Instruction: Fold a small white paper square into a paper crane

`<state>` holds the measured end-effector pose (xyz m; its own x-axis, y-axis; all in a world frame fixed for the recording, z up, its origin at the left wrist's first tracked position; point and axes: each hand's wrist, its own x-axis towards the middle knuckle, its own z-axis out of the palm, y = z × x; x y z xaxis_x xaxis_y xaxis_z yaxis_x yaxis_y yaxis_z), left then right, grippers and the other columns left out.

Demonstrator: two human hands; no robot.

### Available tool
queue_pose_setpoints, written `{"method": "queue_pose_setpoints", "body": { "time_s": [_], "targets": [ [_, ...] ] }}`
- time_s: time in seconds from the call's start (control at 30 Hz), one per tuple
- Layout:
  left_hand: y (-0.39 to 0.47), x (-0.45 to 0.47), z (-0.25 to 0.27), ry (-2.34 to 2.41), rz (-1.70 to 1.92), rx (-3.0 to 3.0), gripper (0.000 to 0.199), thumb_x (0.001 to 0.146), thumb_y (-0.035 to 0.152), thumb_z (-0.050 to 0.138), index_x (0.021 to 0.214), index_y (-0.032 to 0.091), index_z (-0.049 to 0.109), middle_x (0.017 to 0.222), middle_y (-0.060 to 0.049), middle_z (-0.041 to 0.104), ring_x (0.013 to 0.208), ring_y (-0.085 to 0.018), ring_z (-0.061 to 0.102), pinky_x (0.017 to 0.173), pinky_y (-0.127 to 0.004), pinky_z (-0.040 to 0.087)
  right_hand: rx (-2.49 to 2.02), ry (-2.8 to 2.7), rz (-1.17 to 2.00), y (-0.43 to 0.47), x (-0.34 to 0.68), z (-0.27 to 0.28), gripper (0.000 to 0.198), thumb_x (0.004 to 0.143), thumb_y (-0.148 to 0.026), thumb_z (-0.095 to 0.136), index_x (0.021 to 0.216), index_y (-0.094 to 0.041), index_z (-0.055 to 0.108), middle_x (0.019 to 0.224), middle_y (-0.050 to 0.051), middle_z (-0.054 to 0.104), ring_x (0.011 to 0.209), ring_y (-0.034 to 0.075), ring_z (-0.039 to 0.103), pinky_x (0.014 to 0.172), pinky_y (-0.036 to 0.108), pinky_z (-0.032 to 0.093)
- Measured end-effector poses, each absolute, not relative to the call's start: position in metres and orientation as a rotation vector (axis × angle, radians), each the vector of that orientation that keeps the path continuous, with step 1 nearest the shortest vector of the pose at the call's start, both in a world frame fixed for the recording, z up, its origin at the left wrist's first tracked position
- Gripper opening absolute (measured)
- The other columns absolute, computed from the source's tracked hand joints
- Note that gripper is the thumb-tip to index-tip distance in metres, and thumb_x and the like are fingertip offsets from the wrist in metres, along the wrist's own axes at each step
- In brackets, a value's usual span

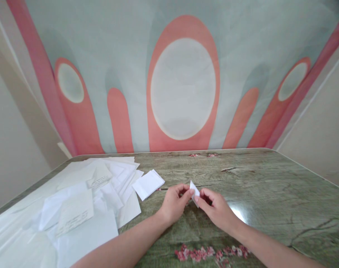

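I've L hand [173,204] & R hand [218,210] both pinching the folded paper [195,190], thumbs vs fingers, approx 5 o'clock in view; white stack [148,185] at its 9, loose sheets [87,223] 8 o'clock.

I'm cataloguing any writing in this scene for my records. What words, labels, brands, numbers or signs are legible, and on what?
Front note on the paper pile: lines of dark marks, too blurred to read.
Rear note on the same pile: similar marks, too small and blurred to read.
Held white paper: no text visible.
Nothing legible anywhere else.
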<state>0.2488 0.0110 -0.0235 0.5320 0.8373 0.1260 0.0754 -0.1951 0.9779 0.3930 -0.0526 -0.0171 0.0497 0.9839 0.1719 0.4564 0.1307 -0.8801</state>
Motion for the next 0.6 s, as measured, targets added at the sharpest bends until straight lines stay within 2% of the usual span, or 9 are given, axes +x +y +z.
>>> {"method": "queue_pose_setpoints", "body": {
  "time_s": [0.13,0.27,0.43,0.6],
  "targets": [
    [0.0105,0.2491,-0.0224,0.829,0.825,1.647,0.027,0.079,0.038,0.054,0.078,0.012,0.063,0.066,-0.001,0.058,0.058,-0.01,0.047,0.055,-0.021,0.038,-1.435,-1.471,0.747,-0.0526,0.3949,-0.0192,0.023,0.084,-0.037,0.048,0.072,-0.018,0.05,0.061,-0.004,0.048,0.056,0.011,0.044,0.052,0.022,0.034],
    [0.0107,0.2491,-0.0226,0.834,0.797,1.669,0.027,0.077,0.038,0.057,0.081,0.012,0.063,0.07,-0.002,0.061,0.062,-0.012,0.051,0.056,-0.021,0.039,-1.441,-1.429,0.677,-0.0526,0.3959,-0.0202,0.021,0.084,-0.035,0.048,0.072,-0.018,0.051,0.061,-0.003,0.049,0.055,0.012,0.046,0.051,0.022,0.035],
    [0.011,0.2488,-0.0231,0.854,0.809,1.722,0.027,0.078,0.038,0.056,0.075,0.012,0.062,0.063,-0.001,0.058,0.057,-0.011,0.048,0.055,-0.021,0.037,-1.458,-1.481,0.555,-0.055,0.3945,-0.0178,0.019,0.084,-0.032,0.049,0.072,-0.018,0.053,0.062,-0.002,0.052,0.055,0.012,0.048,0.052,0.023,0.037],
    [0.0093,0.2491,-0.0223,0.857,0.817,1.716,0.029,0.079,0.039,0.055,0.078,0.012,0.064,0.067,-0.002,0.061,0.059,-0.012,0.05,0.056,-0.021,0.038,-1.44,-1.548,0.419,-0.055,0.3941,-0.0194,0.015,0.084,-0.03,0.05,0.075,-0.019,0.056,0.067,0.001,0.056,0.058,0.014,0.051,0.055,0.024,0.04]
  ]
}}
